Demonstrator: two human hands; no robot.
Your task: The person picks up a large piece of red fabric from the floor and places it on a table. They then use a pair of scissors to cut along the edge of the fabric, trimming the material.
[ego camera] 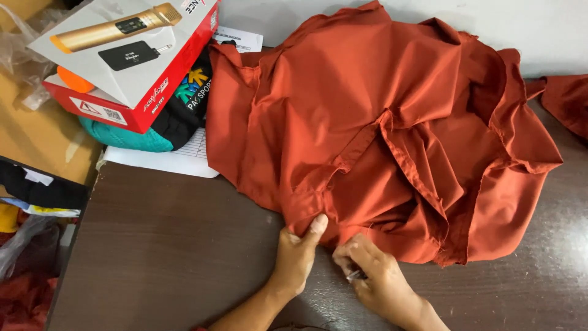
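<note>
We find a dark brown table point(165, 257) carrying a large rust-orange garment point(380, 129), which lies crumpled in deep folds across the upper and middle part of the surface, its far edge against a pale wall and its near hem toward the person. Both forearms enter from the bottom edge and angle up toward that near hem. The left hand point(295, 254) lies palm down on the table, wrist straight, thumb stretched upward and pressing the edge of the cloth at the hem; its fingers are drawn together and pinch the fabric there, so we record it as closed on the garment. The right hand point(370, 273) sits just beside it, slightly lower, fingers curled inward into a narrow grip around a small metallic tool point(355, 276), of which only a glinting tip shows; we cannot tell what kind of tool it is. The knuckles of this hand touch or nearly touch the hem, directly below the heaviest bunch of folds. The garment thus lies immediately above and beyond both hands, its hem meeting their fingertips. At the upper left, well apart from the hands, a red and white box point(122, 61) picturing a gold microphone rests on a dark and teal cloth bundle point(159, 132), with a white sheet of paper point(165, 160) under it.
</note>
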